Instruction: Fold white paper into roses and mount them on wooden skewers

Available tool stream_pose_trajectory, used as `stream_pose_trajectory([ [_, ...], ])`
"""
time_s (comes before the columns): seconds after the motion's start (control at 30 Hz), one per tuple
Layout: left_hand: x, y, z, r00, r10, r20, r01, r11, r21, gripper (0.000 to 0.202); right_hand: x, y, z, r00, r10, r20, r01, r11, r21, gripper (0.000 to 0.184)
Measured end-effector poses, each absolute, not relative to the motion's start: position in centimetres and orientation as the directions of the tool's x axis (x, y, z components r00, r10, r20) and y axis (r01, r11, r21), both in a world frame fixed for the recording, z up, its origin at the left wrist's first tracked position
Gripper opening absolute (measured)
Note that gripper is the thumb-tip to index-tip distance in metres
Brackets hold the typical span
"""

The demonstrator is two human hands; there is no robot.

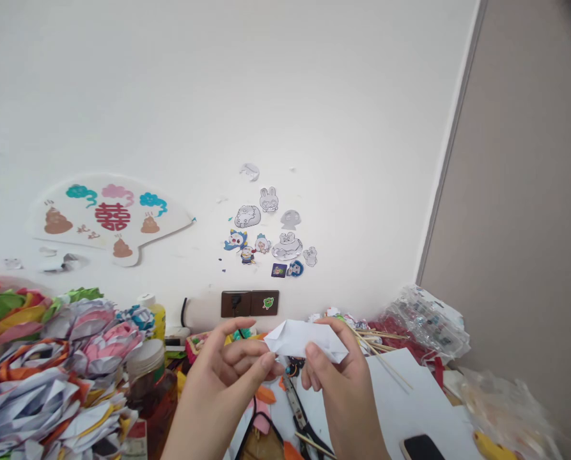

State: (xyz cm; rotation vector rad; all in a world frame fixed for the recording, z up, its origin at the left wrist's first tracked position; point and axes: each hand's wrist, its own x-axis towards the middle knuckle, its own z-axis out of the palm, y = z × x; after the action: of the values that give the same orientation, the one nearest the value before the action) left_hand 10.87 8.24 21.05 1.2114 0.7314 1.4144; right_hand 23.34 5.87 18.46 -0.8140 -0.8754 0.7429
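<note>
A folded white sheet of paper [292,338], creased into a long shape with slanted ends, is held up in front of me above the table. My right hand [337,364] pinches its right part, thumb on the near face and fingers behind. At the paper's left end, my left hand [232,370] has its thumb and curled fingers close together against the lower left corner, while the index finger sticks out above. Part of the left fingertips is hidden behind the paper. Below the hands lie scissors or pliers with dark handles [297,402], partly covered.
Folded paper flowers [107,345] pile up at left, beside a lidded jar [146,370] and a yellow bottle [158,319]. White sheets [410,402], thin wooden sticks [383,358], a phone [422,447] and clear plastic packaging [429,326] lie at right. A wall stands behind.
</note>
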Motion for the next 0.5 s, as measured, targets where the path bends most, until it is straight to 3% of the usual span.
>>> stream_pose_trajectory([
  [0.3, 11.12, 8.33, 20.87, 0.096, 0.953, 0.288, -0.373, -0.234, 0.898, 0.042, 23.18, 5.91, 18.40, 0.425, 0.832, 0.356, -0.189, 0.466, -0.865, 0.032],
  [0.5, 11.11, 8.05, 21.04, 0.063, 0.961, 0.268, -0.312, -0.236, 0.920, 0.045, 23.36, 5.95, 18.25, 0.424, 0.840, 0.338, -0.205, 0.453, -0.867, 0.035],
])
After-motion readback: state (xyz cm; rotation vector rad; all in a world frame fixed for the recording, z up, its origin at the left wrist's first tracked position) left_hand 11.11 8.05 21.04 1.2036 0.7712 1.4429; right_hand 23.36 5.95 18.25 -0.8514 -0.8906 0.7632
